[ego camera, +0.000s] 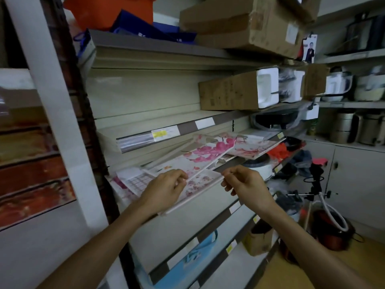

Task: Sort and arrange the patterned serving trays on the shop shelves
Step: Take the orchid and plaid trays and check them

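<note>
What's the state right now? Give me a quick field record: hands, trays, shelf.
left hand: fingers curled on the near edge of the lower floral tray
right hand: pinching that tray's right corner
upper tray: pink blossom tray lies tilted on top of the lower one
further tray: another floral tray to the right
shelf: trays sit on the middle shelf, overhanging its front

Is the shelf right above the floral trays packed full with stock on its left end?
No, the left end of that shelf is bare; only a cardboard box sits further right.
</note>
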Available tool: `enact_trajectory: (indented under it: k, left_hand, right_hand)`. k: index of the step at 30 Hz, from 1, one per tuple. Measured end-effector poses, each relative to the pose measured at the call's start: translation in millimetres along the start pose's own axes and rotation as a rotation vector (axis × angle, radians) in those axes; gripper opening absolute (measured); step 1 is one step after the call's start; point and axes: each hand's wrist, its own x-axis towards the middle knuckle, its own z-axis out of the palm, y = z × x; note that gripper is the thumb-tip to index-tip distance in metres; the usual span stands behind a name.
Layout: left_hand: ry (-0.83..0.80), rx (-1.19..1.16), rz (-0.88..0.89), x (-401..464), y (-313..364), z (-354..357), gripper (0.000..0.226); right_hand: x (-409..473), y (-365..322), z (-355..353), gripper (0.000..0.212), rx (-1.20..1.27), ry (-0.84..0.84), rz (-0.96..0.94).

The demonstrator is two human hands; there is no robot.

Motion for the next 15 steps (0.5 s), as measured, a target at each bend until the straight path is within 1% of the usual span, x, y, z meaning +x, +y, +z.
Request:
enact_trajectory:
  k: [1, 3, 8, 11, 15]
  left_hand:
    - [-0.012, 0.111, 0.048, 11, -5, 8, 0.024]
    - [-0.065, 0.243, 0.117, 29, -12, 20, 0.029]
    - [-0.257, 0.468, 0.139, 68, -30, 49, 0.034]
    - [-0.292, 0.511, 0.139, 82, -37, 62, 0.029]
    - [-0.303, 0.52, 0.137, 89, -44, 71, 0.021]
  right_hand:
    - [10, 6, -2, 0.014, -0.009, 0.001, -0.006]
    - [28, 14, -5, 0.014, -0.035, 0.002, -0.009]
    - [76, 35, -10, 0.019, -0.081, 0.03, -0.027]
    - [103, 50, -11, 0.019, -0.128, 0.034, -0.027]
    - [128, 64, -10, 0.016, -0.129, 0.015, -0.006]
